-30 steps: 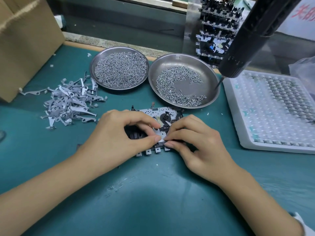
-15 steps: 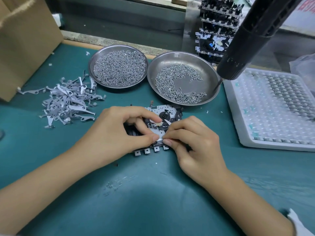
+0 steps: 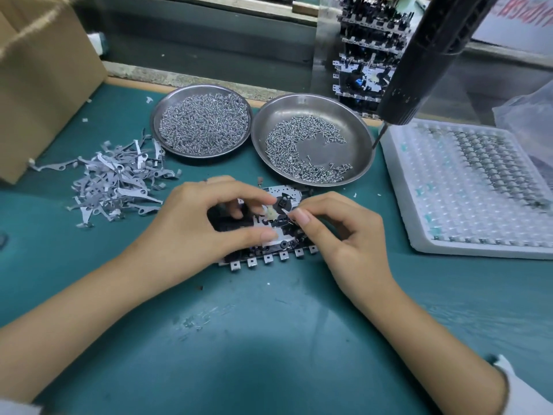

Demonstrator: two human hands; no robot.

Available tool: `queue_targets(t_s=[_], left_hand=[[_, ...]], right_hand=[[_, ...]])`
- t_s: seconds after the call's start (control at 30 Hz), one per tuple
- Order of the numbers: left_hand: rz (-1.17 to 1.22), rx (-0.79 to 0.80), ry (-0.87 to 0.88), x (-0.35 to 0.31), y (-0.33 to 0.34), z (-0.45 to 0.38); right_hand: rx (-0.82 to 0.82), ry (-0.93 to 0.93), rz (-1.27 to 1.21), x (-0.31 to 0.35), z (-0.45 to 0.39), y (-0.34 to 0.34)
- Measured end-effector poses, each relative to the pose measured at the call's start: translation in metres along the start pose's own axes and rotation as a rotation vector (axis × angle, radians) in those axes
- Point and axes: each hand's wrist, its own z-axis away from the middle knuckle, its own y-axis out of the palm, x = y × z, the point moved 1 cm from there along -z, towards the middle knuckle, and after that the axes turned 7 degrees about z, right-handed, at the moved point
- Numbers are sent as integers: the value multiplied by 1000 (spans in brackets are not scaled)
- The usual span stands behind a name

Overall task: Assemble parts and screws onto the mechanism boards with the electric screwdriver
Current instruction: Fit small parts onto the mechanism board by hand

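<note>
Head view: mechanism board point(image 3: 270, 253) long axis left-right, both hands' fingers point(image 3: 300, 217) curled on it.

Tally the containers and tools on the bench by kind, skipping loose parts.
Round metal dishes of screws: 2
White blister tray: 1
Cardboard box: 1
Hanging electric screwdriver: 1
Mechanism board under the hands: 1
Total: 6
</note>
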Motion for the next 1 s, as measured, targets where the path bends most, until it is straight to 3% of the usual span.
queue_targets(t_s=[0.17,0.23,0.33,0.43,0.53,0.8,1.0], left_hand=[[-244,-347,90,7,-22,-25],[-393,-395,70,11,-33,-40],[-596,-331,-21,17,-40,-63],[-740,-163,-241,22,-39,-84],[-740,-172,-283,21,-35,-92],[-704,-402,-74,21,-34,-75],[-557,-439,21,25,-33,-62]], right_hand=[[-27,4,3,0,0,1],[-27,1,1,-1,0,1],[-31,2,-13,-1,0,1],[-29,13,-18,0,0,2],[-27,10,-13,0,-1,2],[-23,-11,-9,2,-2,1],[-33,-27,-9,0,-3,1]])
